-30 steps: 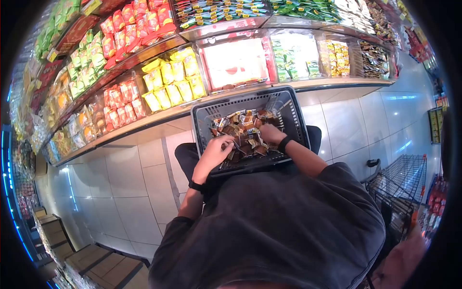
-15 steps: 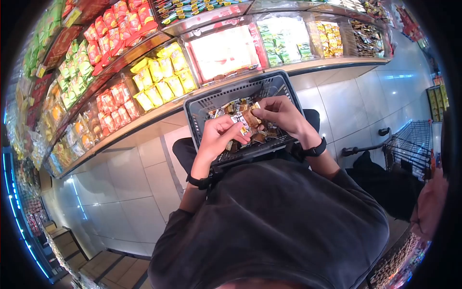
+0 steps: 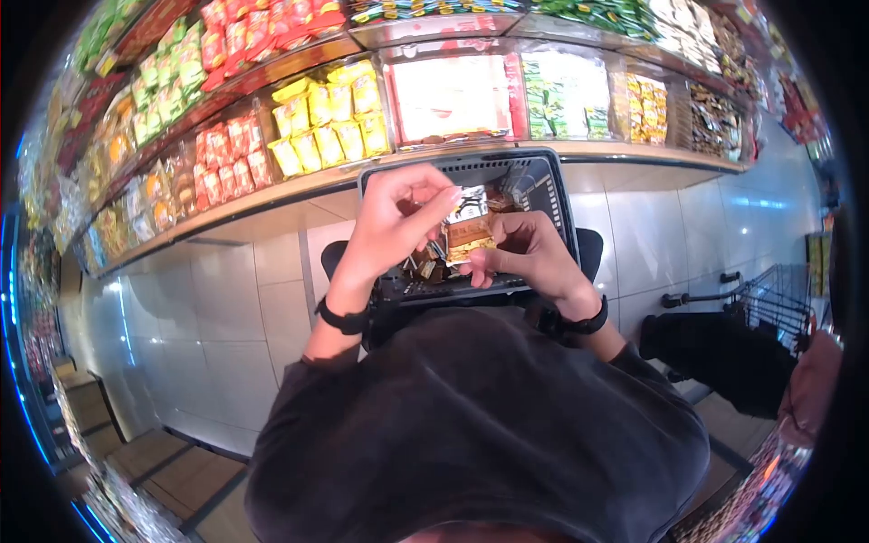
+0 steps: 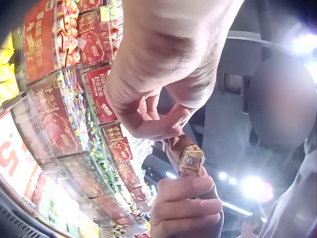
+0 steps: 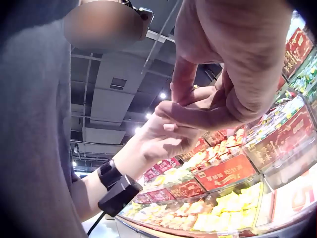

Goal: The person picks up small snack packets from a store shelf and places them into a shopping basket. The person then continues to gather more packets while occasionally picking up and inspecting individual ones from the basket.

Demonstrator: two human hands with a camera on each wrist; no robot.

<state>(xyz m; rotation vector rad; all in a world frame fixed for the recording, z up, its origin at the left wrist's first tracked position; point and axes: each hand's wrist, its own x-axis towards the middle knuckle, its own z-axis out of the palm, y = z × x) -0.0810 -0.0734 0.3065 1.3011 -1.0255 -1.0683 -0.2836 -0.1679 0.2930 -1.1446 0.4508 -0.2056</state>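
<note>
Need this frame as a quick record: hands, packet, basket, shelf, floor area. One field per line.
left hand: pinches the packet near its upper left
right hand: pinches the same packet at its lower right
packet: small, brown and gold, whitish top; held up over the basket
basket: dark, slotted sides, more small wrapped packets inside
shelf: beyond the basket, with yellow bags
floor area: wire cart at picture right
</note>
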